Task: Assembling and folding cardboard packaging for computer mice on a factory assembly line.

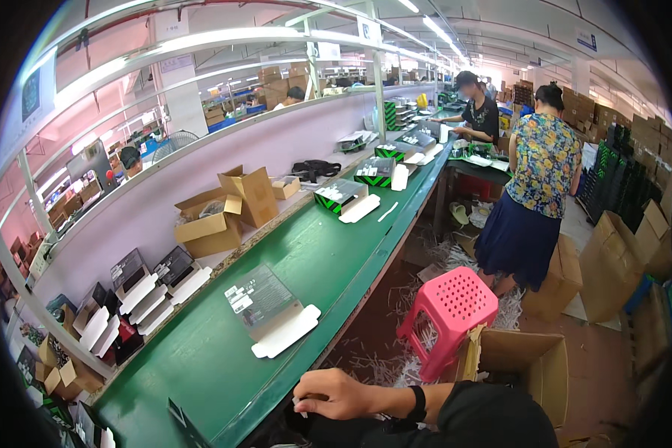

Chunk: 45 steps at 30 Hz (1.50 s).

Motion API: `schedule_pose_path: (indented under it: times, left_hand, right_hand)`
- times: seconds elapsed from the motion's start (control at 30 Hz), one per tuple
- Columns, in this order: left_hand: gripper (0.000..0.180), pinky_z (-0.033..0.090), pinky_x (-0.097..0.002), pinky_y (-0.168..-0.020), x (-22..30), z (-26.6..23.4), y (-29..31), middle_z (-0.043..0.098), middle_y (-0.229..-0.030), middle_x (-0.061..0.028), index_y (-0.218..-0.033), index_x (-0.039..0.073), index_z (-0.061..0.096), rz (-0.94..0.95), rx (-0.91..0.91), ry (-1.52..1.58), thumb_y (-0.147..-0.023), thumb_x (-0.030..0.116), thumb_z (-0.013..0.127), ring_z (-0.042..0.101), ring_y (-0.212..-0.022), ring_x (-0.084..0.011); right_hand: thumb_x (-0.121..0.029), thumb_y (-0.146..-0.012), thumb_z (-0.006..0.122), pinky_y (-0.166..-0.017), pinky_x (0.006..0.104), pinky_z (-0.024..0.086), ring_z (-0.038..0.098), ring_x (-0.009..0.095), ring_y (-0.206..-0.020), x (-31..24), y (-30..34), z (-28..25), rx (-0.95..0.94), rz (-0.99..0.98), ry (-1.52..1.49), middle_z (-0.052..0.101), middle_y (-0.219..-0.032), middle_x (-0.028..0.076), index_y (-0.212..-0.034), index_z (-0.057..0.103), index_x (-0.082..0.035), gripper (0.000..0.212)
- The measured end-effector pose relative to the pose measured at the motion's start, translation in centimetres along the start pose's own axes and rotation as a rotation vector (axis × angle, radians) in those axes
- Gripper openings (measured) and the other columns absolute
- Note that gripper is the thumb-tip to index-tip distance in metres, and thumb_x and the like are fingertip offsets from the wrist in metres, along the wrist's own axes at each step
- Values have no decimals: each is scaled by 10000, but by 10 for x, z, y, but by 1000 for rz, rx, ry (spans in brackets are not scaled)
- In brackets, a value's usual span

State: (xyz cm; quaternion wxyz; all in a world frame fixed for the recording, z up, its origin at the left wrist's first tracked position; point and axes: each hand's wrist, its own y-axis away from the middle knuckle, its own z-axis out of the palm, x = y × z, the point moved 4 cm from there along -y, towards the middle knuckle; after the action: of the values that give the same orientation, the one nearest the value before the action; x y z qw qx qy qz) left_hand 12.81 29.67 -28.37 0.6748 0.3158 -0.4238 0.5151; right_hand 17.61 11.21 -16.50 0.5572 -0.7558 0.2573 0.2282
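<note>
My right hand (332,394) is at the lower middle, just off the belt's near edge. Its fingers are curled closed, with a small whitish bit at the fingertips that I cannot make out. A black band (418,403) circles the wrist below a black sleeve. My left hand is out of view. On the green conveyor belt (194,358), nearest the hand, lies a dark grey printed box (260,296) with its white end flap (287,331) folded out. The edge of a dark panel (187,422) shows at the lower left.
Beyond are more open boxes (341,196) with white flaps. Cartons (209,222) and stacked boxes (131,272) line the belt's far side. A pink stool (455,295) and open carton (530,366) stand right, among paper strips. Two people (541,164) (478,112) work farther along.
</note>
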Motion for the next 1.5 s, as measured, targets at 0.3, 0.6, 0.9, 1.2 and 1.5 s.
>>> schedule_pose_path:
  times: [0.3,0.6,0.9,1.2,1.5]
  left_hand:
    - [68,325,-389,-1094,-29,77,5,490,-972,-35,-1018,131,514,-312,-97,795,-1008,198,510,468,-987,-199]
    - [185,322,-347,-1047,-2,34,17,429,-745,71,-807,212,476,-37,-348,1450,-984,172,513,455,-788,-78]
    - [172,311,-360,-1059,-34,28,19,460,-761,72,-827,194,507,-70,-440,1498,-989,240,543,483,-826,-86]
    - [97,228,-435,-1146,-100,15,-1,584,-931,73,-938,211,595,42,-1033,1553,-1013,259,555,544,-988,-98]
    - [150,176,-448,-1159,-135,-33,-4,627,-1006,54,-1000,237,642,-120,-1030,1449,-1047,250,501,555,-1064,-112]
  right_hand:
    - [-111,-835,789,-593,389,522,647,306,-727,-5,-35,39,-50,-38,71,651,-815,96,-911,689,-74,131]
    - [-41,-781,799,-532,369,462,577,263,-611,-23,-79,68,-123,-282,153,602,-717,72,-869,670,-45,156]
    - [-92,-784,810,-514,355,453,570,243,-602,-24,-90,78,-82,-376,235,593,-713,54,-880,671,-51,174]
    - [-404,-868,774,-503,369,438,538,225,-628,-20,-93,71,-243,-505,298,466,-708,34,-801,573,-109,363]
    - [-331,-834,759,-487,354,418,542,215,-676,-19,-57,87,-314,-684,347,446,-729,30,-765,522,-110,332]
